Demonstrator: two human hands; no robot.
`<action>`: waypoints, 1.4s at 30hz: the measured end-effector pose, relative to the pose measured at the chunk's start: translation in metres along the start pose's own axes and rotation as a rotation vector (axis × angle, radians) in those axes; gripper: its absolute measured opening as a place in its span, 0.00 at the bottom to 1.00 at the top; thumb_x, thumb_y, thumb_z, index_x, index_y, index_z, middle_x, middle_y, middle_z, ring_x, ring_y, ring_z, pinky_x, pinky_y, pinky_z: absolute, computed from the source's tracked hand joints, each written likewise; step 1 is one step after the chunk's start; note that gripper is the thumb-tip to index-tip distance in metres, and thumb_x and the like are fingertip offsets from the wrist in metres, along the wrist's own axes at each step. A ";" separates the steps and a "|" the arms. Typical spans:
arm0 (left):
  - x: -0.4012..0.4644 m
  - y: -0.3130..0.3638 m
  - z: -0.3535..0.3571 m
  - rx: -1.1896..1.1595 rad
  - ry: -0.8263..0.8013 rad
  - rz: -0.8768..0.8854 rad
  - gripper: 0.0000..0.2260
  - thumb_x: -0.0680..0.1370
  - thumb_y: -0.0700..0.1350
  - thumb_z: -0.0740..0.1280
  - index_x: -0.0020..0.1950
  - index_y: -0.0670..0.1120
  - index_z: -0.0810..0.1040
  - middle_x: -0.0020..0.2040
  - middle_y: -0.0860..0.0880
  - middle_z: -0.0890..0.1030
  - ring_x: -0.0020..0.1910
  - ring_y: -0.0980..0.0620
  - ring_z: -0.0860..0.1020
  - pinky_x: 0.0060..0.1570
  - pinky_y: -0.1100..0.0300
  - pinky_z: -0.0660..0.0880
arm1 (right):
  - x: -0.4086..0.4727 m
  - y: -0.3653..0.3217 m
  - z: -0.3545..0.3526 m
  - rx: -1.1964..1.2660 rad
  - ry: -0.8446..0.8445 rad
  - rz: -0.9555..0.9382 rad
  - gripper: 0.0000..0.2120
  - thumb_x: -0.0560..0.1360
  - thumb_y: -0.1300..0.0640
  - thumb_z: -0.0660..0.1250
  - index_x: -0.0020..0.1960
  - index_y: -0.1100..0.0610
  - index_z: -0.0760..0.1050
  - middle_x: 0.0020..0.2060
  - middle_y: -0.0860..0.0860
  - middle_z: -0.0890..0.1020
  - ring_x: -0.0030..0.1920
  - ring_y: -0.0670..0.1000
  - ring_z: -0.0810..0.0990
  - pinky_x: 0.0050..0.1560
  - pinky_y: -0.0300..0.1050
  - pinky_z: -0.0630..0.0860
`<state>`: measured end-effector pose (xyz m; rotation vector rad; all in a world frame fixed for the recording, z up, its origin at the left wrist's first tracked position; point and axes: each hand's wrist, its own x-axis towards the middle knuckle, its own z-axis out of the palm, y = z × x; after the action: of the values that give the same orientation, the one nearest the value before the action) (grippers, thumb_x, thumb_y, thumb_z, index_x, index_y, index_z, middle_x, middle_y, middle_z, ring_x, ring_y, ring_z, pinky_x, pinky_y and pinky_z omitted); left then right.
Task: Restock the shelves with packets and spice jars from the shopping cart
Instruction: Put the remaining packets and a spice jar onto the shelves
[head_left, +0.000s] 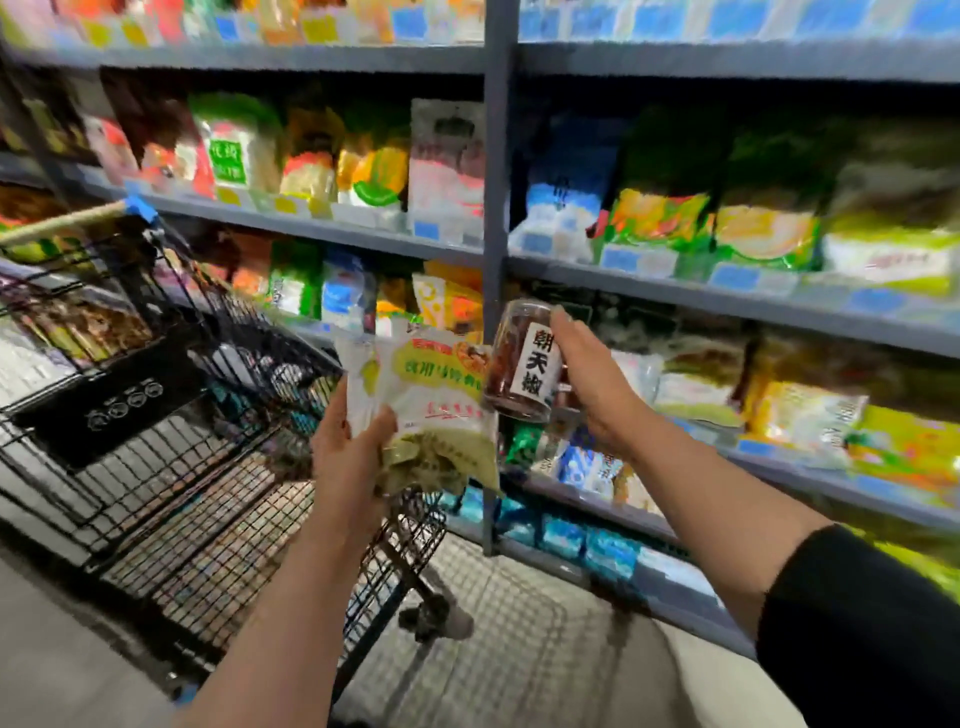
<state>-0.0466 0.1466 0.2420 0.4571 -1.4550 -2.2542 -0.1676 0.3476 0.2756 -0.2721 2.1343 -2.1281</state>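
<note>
Glass-clear and packed with dark red chillies, the spice jar (522, 364) is tilted in the right hand (587, 379), whose fingers wrap round its labelled side, just in front of the lower shelves (727, 306). Beside it, the left hand (348, 457) pinches a pale green packet (434, 410) over the shopping cart (218, 415). Best to right the jar first, find a gap among matching stock, and set it down label outward before dealing with the packet.

I see grey tiled floor (519, 623) under everything, blurry. Blue price tags (732, 277) along shelf edges, yellow ones (284, 204) on left bay. Grey upright post (496, 218) splits the two bays. Black sleeve (872, 623) bottom right.
</note>
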 end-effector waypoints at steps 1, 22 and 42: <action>-0.001 -0.009 0.016 0.003 -0.011 -0.003 0.25 0.76 0.32 0.66 0.71 0.48 0.71 0.67 0.37 0.74 0.58 0.37 0.80 0.49 0.40 0.80 | -0.002 0.000 -0.018 -0.025 0.036 -0.016 0.16 0.79 0.41 0.57 0.49 0.52 0.74 0.41 0.50 0.81 0.41 0.48 0.80 0.43 0.44 0.76; -0.086 -0.188 0.262 0.082 -0.310 -0.310 0.23 0.77 0.30 0.64 0.70 0.45 0.72 0.60 0.44 0.81 0.57 0.44 0.80 0.54 0.50 0.79 | -0.088 0.048 -0.337 -0.169 0.403 0.196 0.21 0.68 0.46 0.75 0.57 0.50 0.74 0.55 0.50 0.80 0.55 0.51 0.79 0.58 0.53 0.76; 0.041 -0.024 0.370 -0.259 -0.746 -0.182 0.19 0.80 0.34 0.60 0.69 0.47 0.72 0.59 0.43 0.82 0.53 0.42 0.82 0.46 0.46 0.81 | 0.004 -0.182 -0.331 -0.156 0.596 -0.338 0.14 0.73 0.53 0.71 0.55 0.58 0.77 0.42 0.52 0.83 0.39 0.47 0.82 0.36 0.38 0.76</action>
<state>-0.2650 0.4227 0.3662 -0.3987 -1.4261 -2.8813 -0.2318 0.6710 0.4604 -0.0016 2.7560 -2.4658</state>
